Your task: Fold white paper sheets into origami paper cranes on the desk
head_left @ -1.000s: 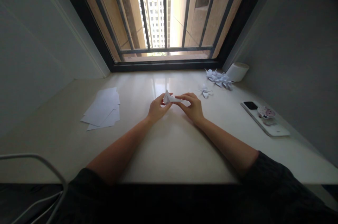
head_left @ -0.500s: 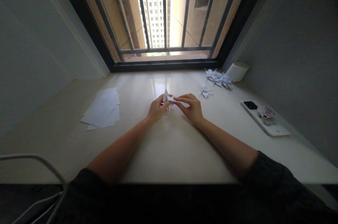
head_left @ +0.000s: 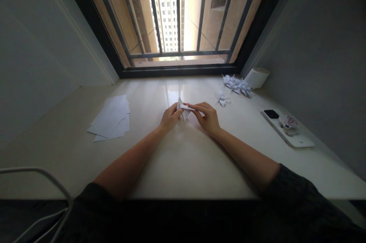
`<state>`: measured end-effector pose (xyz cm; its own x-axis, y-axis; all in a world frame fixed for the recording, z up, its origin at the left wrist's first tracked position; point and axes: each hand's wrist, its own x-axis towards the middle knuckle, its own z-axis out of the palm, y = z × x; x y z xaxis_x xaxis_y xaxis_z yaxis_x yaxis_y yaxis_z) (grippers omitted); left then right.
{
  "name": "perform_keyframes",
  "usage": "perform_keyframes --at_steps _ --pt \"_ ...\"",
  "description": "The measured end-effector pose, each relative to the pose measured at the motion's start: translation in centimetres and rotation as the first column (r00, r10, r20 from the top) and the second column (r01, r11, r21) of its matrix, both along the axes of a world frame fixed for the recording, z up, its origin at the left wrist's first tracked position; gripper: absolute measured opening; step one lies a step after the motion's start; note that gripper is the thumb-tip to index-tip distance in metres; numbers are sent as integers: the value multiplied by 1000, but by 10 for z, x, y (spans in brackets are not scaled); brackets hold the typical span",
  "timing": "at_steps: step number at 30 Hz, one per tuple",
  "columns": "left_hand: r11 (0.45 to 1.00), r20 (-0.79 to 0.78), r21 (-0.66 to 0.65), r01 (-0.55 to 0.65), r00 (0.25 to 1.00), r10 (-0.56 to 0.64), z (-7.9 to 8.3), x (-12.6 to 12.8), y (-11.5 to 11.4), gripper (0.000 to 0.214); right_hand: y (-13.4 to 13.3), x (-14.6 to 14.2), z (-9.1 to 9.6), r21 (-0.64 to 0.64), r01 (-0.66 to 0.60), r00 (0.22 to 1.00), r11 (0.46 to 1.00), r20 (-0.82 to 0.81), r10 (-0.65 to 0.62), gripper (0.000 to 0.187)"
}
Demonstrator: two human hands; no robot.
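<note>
A small folded white paper, with pointed flaps, is held between both hands above the middle of the sill. My left hand pinches its left side between thumb and fingers. On the other side, my right hand grips a narrow flap that sticks out to the right, fingertips above and thumb below. Beyond my right hand lies one folded paper crane on the sill. The fingers cover part of the folded paper, so its full shape is hidden.
White paper sheets lie stacked loosely at left. A pile of folded paper cranes sits at the back right beside a white roll. A phone with a round grip lies at right. A cable loops at lower left.
The folded paper has turned slightly between my hands, and its lower point and flaps show more plainly. Both hands have barely shifted.
</note>
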<state>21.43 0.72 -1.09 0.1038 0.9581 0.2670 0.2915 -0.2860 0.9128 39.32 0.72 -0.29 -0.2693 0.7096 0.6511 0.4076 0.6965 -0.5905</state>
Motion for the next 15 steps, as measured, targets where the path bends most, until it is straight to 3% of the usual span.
perform_keyframes --at_steps 6,15 --pt "1000 -18 4 16 1000 -16 1 1 0 24 -2 -3 3 -3 5 1000 1000 -16 -5 35" --pt "999 -93 31 25 995 -22 0 -1 1 23 -3 -1 3 -8 0 1000 1000 -12 0 25"
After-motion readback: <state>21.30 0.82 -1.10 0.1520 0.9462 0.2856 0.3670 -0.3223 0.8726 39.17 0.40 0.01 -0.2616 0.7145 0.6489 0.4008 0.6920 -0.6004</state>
